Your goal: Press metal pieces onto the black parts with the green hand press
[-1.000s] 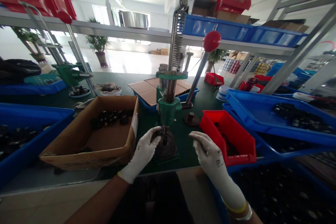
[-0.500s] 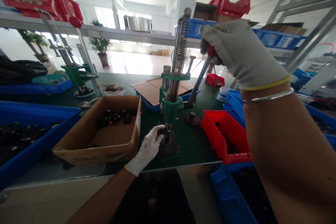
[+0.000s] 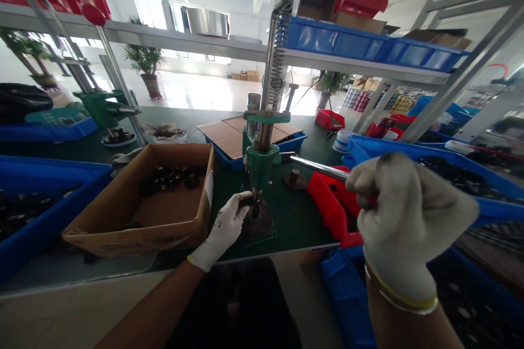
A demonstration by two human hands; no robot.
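Note:
A green hand press (image 3: 260,166) stands on the green bench in front of me. My left hand (image 3: 228,224), in a white glove, pinches a small dark part (image 3: 246,204) on the press base, under the ram. The part is mostly hidden by my fingers. My gloved right hand (image 3: 403,212) is wrapped round the end of the metal press lever (image 3: 321,167), which now lies nearly level, pointing right. Beside the press base sits a dark metal block with a post (image 3: 295,179).
A cardboard box (image 3: 139,239) holding black parts is left of the press, with a blue bin (image 3: 53,164) beyond it. A red bin (image 3: 323,202) stands right. Another press (image 3: 100,109) is at the back left. A shelf (image 3: 196,46) crosses behind.
My right hand has pulled the lever down from a raised, steep angle to nearly level. My left hand stays at the press base. The view has shifted slightly.

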